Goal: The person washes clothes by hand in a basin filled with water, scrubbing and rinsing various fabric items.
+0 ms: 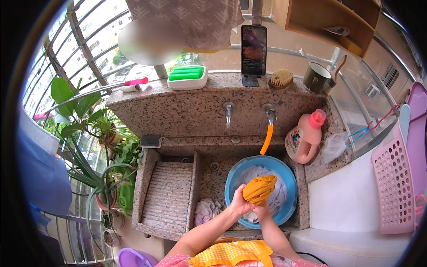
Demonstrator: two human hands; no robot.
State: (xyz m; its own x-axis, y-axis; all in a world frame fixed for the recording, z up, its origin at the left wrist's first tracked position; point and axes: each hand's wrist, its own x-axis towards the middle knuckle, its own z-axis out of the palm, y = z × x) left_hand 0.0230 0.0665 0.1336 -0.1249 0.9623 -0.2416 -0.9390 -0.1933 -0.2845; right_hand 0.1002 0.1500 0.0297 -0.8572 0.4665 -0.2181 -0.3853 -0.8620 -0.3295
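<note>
Bunched into a ball, a mustard-yellow cloth (259,190) is held up over the blue basin (231,178). My left hand (240,201) is closed around its lower left side, and my right hand (261,208) grips it from below, its fingers partly hidden by the cloth. Beneath, pale grey-white laundry (279,196) lies in the basin, which stands in the right part of the stone sink (210,182). A crumpled pale lilac cloth (207,209) rests in the sink to the basin's left.
A ribbed stone washboard (167,193) forms the sink's left part. An orange hose (267,140) hangs from the right tap. A pink detergent bottle (305,137) stands at right. On the ledge are a phone (253,49), a brush (281,78), a mug (316,78) and a soap box (187,78).
</note>
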